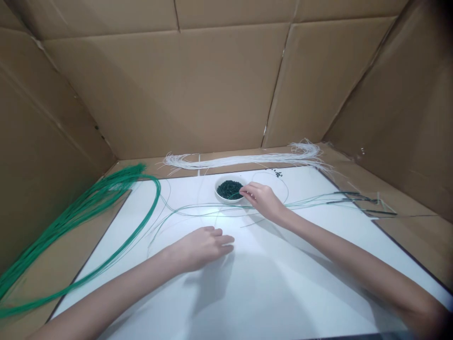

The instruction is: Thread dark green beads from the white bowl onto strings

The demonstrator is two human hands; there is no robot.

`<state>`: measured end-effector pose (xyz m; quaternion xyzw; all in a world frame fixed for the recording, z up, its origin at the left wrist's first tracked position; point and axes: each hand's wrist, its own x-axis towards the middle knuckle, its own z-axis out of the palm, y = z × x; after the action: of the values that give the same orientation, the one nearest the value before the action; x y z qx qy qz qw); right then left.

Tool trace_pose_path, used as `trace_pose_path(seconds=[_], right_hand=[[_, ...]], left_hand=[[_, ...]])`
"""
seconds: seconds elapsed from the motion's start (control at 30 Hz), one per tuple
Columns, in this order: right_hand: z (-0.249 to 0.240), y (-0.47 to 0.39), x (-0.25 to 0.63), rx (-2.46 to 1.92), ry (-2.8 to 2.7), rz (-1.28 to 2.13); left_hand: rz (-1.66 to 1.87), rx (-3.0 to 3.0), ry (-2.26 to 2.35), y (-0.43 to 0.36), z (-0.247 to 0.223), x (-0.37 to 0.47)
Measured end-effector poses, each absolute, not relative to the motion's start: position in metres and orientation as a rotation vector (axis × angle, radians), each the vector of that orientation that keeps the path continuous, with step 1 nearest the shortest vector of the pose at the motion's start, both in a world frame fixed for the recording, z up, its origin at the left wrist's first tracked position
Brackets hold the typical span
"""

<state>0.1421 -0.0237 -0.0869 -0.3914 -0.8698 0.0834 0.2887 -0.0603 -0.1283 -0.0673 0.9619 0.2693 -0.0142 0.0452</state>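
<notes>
Right hand (262, 200) pinched on a green strand (234, 194) at the bowl (225, 201) of dark beads (227, 188); left hand (207, 245), fingers loosely spread (nothing gripped), over the white counter (255, 293)!

L forearm (130, 290) bare, in from lower L, angled up to the R; L hand (207, 248) palm down, fingers loosely bent, tips pointing R; R forearm (339, 250) also bare, slanting up-L, reaching farther fwd; R hand (262, 200) w/ thumb & fingertips pinched tog., pointing L.
</notes>
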Motion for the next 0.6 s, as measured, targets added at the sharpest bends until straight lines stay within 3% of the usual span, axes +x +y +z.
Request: trace_pose_path(seconds=[0.3,0.6], right_hand=[[-0.079,-0.007,0.125,-1.031,-2.353,0.145],[-0.090,-0.007,0.122,-0.987,-2.341,0.190]], left_hand=[[-0.059,2.721,1.034,-0.110,-0.087,-0.065],[-0.016,3.094,0.920,-0.110,-0.100,-0.056]])
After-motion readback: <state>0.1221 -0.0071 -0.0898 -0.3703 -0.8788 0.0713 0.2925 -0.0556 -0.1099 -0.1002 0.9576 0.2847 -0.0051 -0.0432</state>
